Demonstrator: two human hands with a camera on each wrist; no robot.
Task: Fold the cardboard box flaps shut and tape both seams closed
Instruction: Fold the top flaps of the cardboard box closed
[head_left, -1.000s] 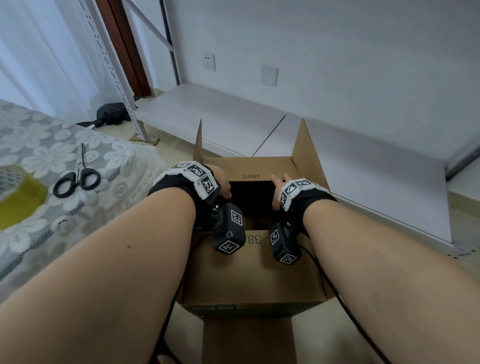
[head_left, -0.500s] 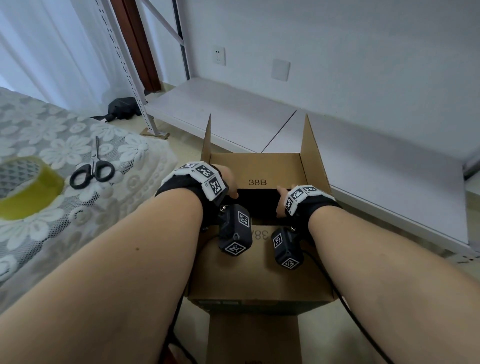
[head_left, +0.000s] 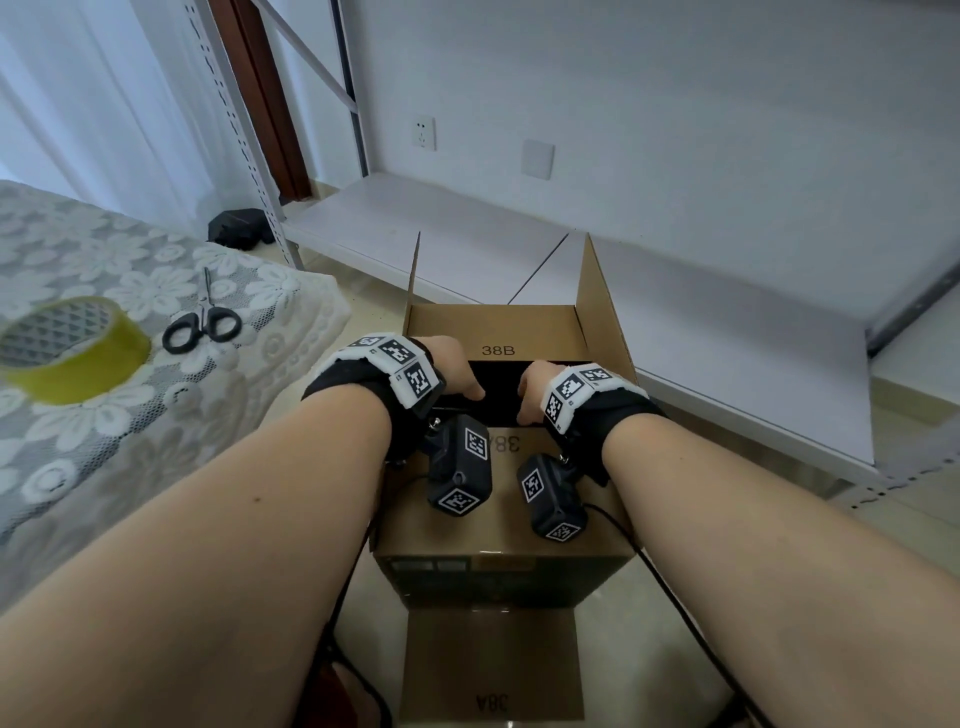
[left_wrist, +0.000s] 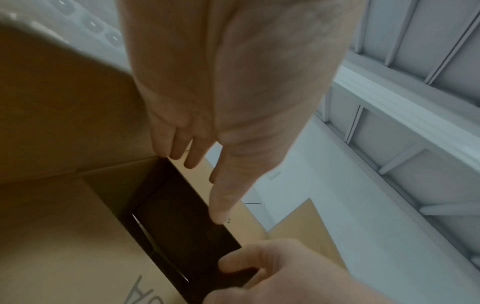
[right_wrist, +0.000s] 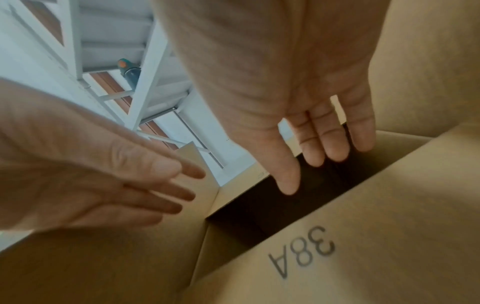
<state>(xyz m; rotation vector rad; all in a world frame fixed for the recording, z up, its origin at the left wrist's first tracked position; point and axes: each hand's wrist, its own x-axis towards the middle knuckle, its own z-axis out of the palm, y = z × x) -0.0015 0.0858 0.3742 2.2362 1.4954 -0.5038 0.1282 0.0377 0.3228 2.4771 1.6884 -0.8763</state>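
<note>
A brown cardboard box (head_left: 498, 566) stands on the floor in front of me. Its near flap marked 38A (head_left: 504, 525) lies folded flat. The far flap marked 38B (head_left: 493, 332) is folded down, and a dark gap (head_left: 501, 389) remains between the two. Both side flaps, left (head_left: 413, 275) and right (head_left: 597, 301), stand upright. My left hand (head_left: 465, 382) and right hand (head_left: 527, 395) reach over the gap with straight fingers, holding nothing. In the left wrist view the left hand (left_wrist: 205, 185) has its thumb on the far flap's edge. The right hand (right_wrist: 311, 172) hovers over the gap.
A yellow tape roll (head_left: 72, 353) and black scissors (head_left: 202, 322) lie on the lace-covered bed (head_left: 156, 415) at the left. White shelf boards (head_left: 675, 322) run behind the box. Another cardboard flap (head_left: 491, 670) sticks out low toward me. A metal rack post (head_left: 244, 145) stands at the back left.
The far flap has come down further and the gap between the flaps has narrowed. Both hands have drawn slightly back toward me, from the far flap's edge to over the gap.
</note>
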